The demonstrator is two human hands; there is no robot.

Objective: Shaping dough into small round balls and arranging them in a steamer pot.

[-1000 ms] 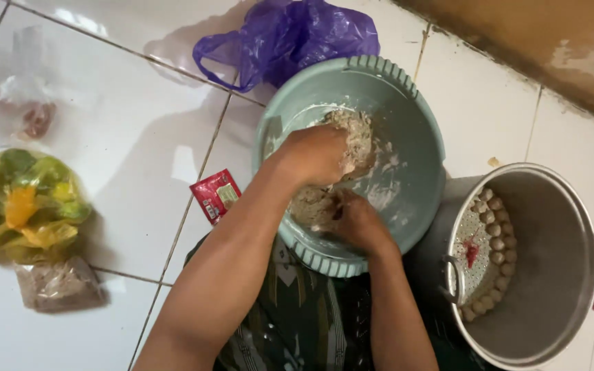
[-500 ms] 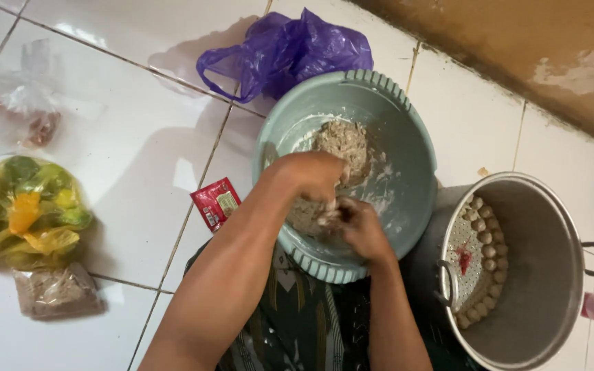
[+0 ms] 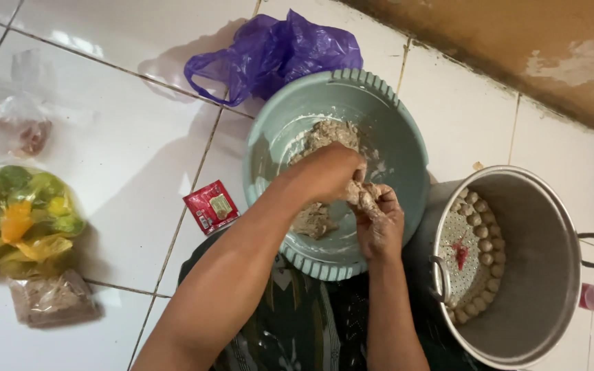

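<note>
Change: left hand (image 3: 328, 172) lifted off dough (image 3: 324, 137), now clenched | right hand (image 3: 378, 220) fingers cupping a dough lump | basin (image 3: 407, 137): dough | pot (image 3: 544, 275): steamer plate, balls (image 3: 479, 237).

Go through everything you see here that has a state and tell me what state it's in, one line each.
Green basin: upright on the tiled floor, smeared, holding pale mixture.
Mixture: partly clumped in the basin.
Left hand: closed around a lump of mixture.
Right hand: coated, pinching mixture at the left fist.
Metal pot: uncovered, perforated tray inside.
Small balls: lined along the tray's edge.
Purple bag: crumpled.
Red sachet: lying flat.
Yellow bag: filled with produce.
</note>
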